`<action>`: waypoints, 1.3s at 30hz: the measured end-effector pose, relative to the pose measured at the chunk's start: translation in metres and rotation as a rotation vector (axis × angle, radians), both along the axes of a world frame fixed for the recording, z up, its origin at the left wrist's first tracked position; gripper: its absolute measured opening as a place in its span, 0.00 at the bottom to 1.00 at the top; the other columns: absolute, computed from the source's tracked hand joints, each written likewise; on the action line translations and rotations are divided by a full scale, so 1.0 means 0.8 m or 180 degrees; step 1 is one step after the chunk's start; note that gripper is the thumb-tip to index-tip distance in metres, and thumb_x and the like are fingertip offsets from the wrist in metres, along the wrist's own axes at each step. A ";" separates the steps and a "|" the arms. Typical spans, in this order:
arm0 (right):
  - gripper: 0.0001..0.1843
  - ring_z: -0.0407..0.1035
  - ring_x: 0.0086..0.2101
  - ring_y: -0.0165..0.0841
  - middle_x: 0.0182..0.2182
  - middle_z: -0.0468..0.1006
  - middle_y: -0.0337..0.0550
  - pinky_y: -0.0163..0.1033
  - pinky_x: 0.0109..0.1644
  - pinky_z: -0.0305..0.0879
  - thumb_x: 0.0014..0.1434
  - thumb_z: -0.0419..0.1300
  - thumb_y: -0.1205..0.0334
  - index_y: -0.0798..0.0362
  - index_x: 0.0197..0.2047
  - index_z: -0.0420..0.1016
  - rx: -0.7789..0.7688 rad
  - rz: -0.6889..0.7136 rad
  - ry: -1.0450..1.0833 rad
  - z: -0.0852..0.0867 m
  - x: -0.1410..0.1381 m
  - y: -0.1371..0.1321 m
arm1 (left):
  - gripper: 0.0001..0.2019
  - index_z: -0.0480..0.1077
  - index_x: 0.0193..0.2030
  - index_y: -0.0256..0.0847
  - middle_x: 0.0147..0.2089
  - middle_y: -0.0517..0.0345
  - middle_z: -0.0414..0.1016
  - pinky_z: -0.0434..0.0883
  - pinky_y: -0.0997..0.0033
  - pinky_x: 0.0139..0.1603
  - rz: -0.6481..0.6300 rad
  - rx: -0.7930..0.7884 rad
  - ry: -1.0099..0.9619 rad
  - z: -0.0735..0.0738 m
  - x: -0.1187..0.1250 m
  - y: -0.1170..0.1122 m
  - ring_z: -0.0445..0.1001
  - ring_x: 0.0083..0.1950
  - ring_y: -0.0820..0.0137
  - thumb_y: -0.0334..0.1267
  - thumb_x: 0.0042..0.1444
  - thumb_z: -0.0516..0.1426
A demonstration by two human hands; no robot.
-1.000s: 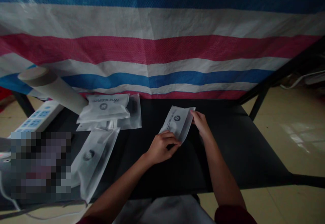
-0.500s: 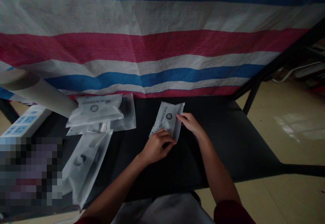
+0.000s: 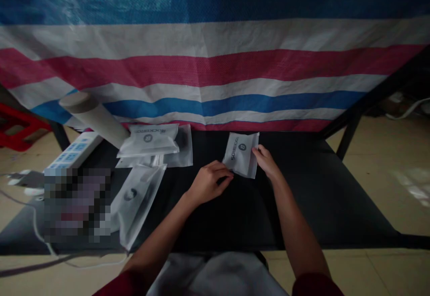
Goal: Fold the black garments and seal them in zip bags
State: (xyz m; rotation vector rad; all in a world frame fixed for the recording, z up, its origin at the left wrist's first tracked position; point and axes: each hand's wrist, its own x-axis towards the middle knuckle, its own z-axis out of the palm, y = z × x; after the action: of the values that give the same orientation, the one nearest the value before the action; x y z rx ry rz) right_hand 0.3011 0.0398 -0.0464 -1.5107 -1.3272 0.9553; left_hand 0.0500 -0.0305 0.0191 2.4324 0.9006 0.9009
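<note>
Both hands on one white pouch (image 3: 240,153), frosted, logo side up, over the black desk (image 3: 302,197); whether it touches the desk cannot be told.

Left hand (image 3: 208,182): fingertips pinched at the pouch's lower left corner.

Right hand (image 3: 267,162): thumb and fingers clamped on its right edge.

White pouch is right of the pouch stack (image 3: 149,140), apart from it. Cardboard tube (image 3: 94,117) touches the stack's left side. Power strip (image 3: 72,150) lies further left. Loose pouch (image 3: 139,197) lies just in front of the stack. Striped tarp (image 3: 215,67) hangs behind it.

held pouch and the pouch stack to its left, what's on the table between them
Only bare black table between the held pouch and the pouch stack, in the head view; the left hand sits nearer.
</note>
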 end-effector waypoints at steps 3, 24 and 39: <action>0.16 0.66 0.29 0.33 0.27 0.73 0.37 0.36 0.32 0.60 0.53 0.57 0.46 0.51 0.33 0.69 -0.0178 -0.0130 0.0214 -0.003 -0.002 0.000 | 0.06 0.75 0.41 0.39 0.39 0.53 0.77 0.71 0.67 0.45 0.0431 0.0064 -0.0133 0.026 -0.038 -0.019 0.73 0.42 0.68 0.33 0.61 0.56; 0.18 0.74 0.31 0.38 0.34 0.82 0.46 0.37 0.29 0.66 0.48 0.64 0.57 0.53 0.42 0.80 -0.0405 -0.0250 0.0529 -0.020 -0.018 0.003 | 0.05 0.74 0.39 0.41 0.37 0.52 0.76 0.73 0.69 0.39 0.1011 -0.0758 -0.0272 0.039 -0.131 -0.201 0.75 0.39 0.67 0.31 0.61 0.56; 0.08 0.72 0.21 0.33 0.22 0.78 0.41 0.34 0.21 0.66 0.49 0.65 0.59 0.54 0.31 0.74 -0.0932 0.0510 0.1358 0.026 -0.095 -0.028 | 0.05 0.75 0.39 0.40 0.36 0.52 0.76 0.71 0.68 0.41 0.0615 -0.0493 -0.0854 0.013 -0.077 -0.174 0.74 0.39 0.69 0.31 0.60 0.57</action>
State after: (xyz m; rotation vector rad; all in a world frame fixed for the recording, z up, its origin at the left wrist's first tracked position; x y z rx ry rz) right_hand 0.2250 0.0178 -0.0253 -1.3210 -1.0393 1.5328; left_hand -0.0117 -0.1700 0.0294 2.0596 1.0721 1.1477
